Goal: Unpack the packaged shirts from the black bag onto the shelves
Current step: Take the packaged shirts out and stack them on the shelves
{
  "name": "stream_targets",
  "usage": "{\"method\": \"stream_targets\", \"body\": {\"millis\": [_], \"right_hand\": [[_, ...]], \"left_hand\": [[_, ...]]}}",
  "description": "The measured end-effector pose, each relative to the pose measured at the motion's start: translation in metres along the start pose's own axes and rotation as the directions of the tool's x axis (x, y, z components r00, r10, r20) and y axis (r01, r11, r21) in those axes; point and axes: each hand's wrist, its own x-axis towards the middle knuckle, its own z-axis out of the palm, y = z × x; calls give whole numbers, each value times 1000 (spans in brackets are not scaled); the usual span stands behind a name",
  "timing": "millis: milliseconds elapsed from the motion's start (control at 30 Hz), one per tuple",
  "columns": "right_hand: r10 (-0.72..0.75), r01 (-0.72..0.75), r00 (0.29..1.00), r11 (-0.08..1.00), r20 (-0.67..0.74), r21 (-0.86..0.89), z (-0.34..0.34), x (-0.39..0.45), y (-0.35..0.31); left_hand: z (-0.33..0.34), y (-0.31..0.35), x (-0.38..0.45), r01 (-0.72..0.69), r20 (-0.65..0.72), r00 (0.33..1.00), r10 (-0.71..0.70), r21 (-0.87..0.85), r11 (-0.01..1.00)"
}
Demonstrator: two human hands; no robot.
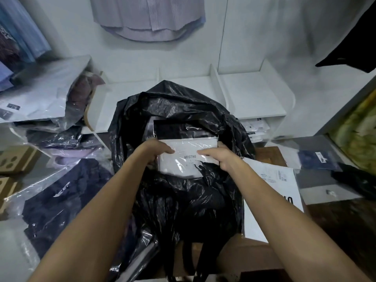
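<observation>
White shelves (pixel 130 102) run along the back, and the big black bag (pixel 183 190) sits right against their front edge, mouth open. Inside the mouth is a packaged shirt (pixel 183 159), white with ARISTINO printed on it. Left hand (pixel 156 151) and right hand (pixel 221 157) pinch its side edges, fingers curled round.

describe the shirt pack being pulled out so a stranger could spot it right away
Find the big black bag in front of the white shelves. In its open mouth, both hands grip a flat white packaged shirt. Unlike the dark pack behind it, it reads ARISTINO.
</observation>
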Motion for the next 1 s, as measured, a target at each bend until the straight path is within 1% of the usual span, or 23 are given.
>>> {"method": "stream_targets", "body": {"millis": [67,133,200,233,300,367,433,467,500,567,600,633,667,700,767,867,900,967,1000], "right_hand": [[-33,32,997,999,65,28,-4,-7,-5],[-103,98,987,994,124,51,-10,-14,-12],[-196,189,967,980,161,58,-16,-22,-22],[-252,244,954,967,164,68,-16,-28,-30],[-356,341,922,933,151,116,-15,-40,-48],[-438,416,891,893,120,172,-14,-51,-62],[-507,479,854,855,121,199,-11,-63,-68],[-523,496,845,845,115,200,-8,-64,-65],[-519,493,848,846,108,202,-5,-65,-60],[-485,467,867,870,110,158,1,-62,-41],[-459,451,880,888,124,87,4,-58,-29],[-438,443,889,897,135,-2,7,-55,-17],[-429,441,892,895,141,-70,10,-52,-6],[-421,432,899,898,123,-84,12,-52,1],[-450,452,891,891,57,-39,12,-55,0],[-565,565,825,825,-1,1,5,-68,-32],[-596,598,801,799,-54,58,1,-75,-47],[-630,662,749,727,-206,181,-11,-86,-74],[-631,686,726,697,-275,211,-19,-90,-84]], "left_hand": [[-11,-1,-9,-23,41,999,24,-15,1000],[-21,4,-26,-150,48,987,155,-90,985],[-31,14,-47,-307,6,949,314,-192,932],[-38,20,-56,-383,-21,921,390,-247,890],[-52,34,-78,-544,-68,829,554,-326,774],[-63,42,-95,-643,-143,751,645,-382,664],[-66,40,-100,-689,-213,715,666,-375,620],[-64,35,-98,-691,-207,714,669,-360,627],[-61,27,-93,-671,-171,732,659,-353,653],[-52,2,-76,-585,-66,801,596,-300,754],[-48,-9,-69,-532,-42,839,542,-268,803],[-44,-19,-66,-502,-40,860,509,-245,829],[-40,-25,-65,-503,-56,862,503,-214,838],[-37,-27,-65,-517,-86,856,510,-188,835],[-40,-22,-68,-549,-140,836,531,-174,818],[-49,11,-81,-643,-164,766,622,-165,748],[-49,28,-88,-672,-204,740,641,-185,717],[-40,65,-103,-717,-320,696,643,-248,651],[-31,83,-109,-739,-375,670,640,-264,620]]}}
